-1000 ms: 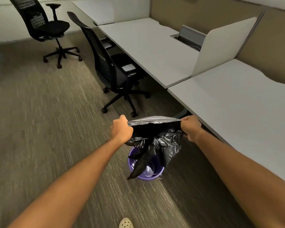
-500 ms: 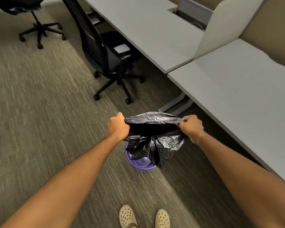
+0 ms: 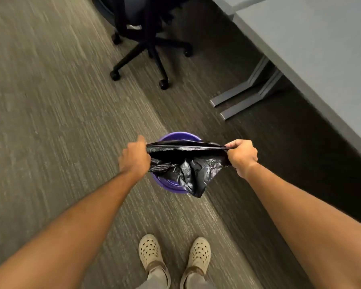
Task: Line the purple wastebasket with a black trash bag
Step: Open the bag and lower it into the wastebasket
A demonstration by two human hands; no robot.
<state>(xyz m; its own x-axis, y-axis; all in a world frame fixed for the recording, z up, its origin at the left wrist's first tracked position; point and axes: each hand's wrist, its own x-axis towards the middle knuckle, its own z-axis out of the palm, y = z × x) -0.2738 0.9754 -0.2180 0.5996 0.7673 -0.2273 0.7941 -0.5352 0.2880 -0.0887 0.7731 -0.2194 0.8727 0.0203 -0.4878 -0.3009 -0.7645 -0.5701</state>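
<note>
A purple wastebasket (image 3: 178,136) stands on the carpet in front of my feet, mostly covered by a black trash bag (image 3: 188,170). My left hand (image 3: 134,158) grips the bag's mouth at its left end. My right hand (image 3: 242,154) grips the right end. The mouth is pulled taut into a narrow slit just above the basket rim. The crumpled body of the bag hangs down into and over the near right side of the basket. The basket's inside is largely hidden.
A black office chair base (image 3: 148,53) on casters stands on the carpet beyond the basket. A grey desk (image 3: 313,44) runs along the right, its metal feet (image 3: 244,97) on the floor close to the basket. My two beige shoes (image 3: 173,253) are below.
My view has tilted down, so the desks and far chair have left the frame. Both hands have lowered the stretched bag closer over the basket, and the bag's mouth looks flatter.
</note>
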